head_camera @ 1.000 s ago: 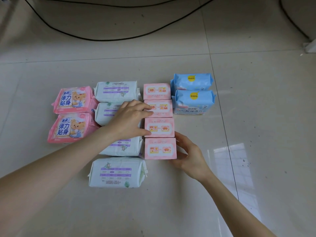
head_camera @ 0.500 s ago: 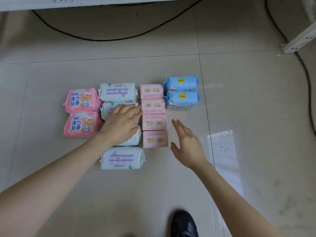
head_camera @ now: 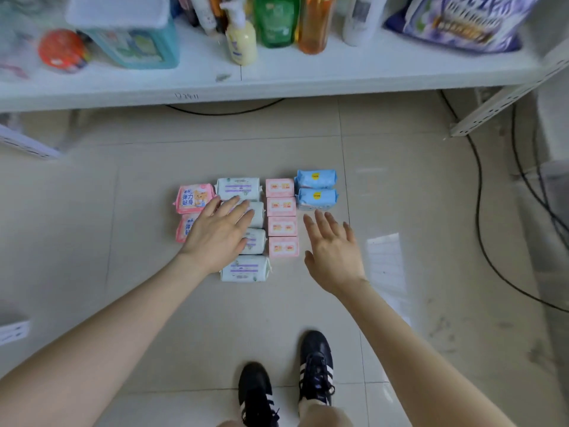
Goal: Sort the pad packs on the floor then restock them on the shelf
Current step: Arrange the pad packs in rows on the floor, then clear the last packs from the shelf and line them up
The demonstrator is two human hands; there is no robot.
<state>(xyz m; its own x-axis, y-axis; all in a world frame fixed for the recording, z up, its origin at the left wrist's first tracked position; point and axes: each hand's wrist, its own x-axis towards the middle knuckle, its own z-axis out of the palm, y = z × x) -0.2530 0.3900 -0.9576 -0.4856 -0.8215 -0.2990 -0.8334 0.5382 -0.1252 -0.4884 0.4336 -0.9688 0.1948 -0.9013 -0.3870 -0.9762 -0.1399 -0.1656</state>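
Fingers [head_camera: 237, 208] of the left hand [head_camera: 217, 238] lie straight and spread, holding nothing, over the 2 middle packs in a column of 4 white soft-plastic pad packs with purple bands [head_camera: 244, 269]. Whether they press the wrappers cannot be told. Fingers [head_camera: 321, 221] of the right hand [head_camera: 334, 251] are likewise straight and fanned, empty, above the beige tiled floor [head_camera: 123, 211]. They are just at 3 o'clock of a column of 4 pale pink rectangular pad packs [head_camera: 281, 206].

At 9 o'clock of the white column lie 2 bright pink pad packs with a bear picture [head_camera: 194, 197], the nearer one half hidden by the left hand. At 12 o'clock of the right hand lie 2 light blue soft pad packs [head_camera: 315, 197]. All 4 groups rest on the floor, side by side.

At 12 o'clock beyond them stands a white metal shelf [head_camera: 308, 78] carrying plastic bottles [head_camera: 277, 20]. At 6 o'clock are 2 black shoes with white stripes [head_camera: 317, 365].
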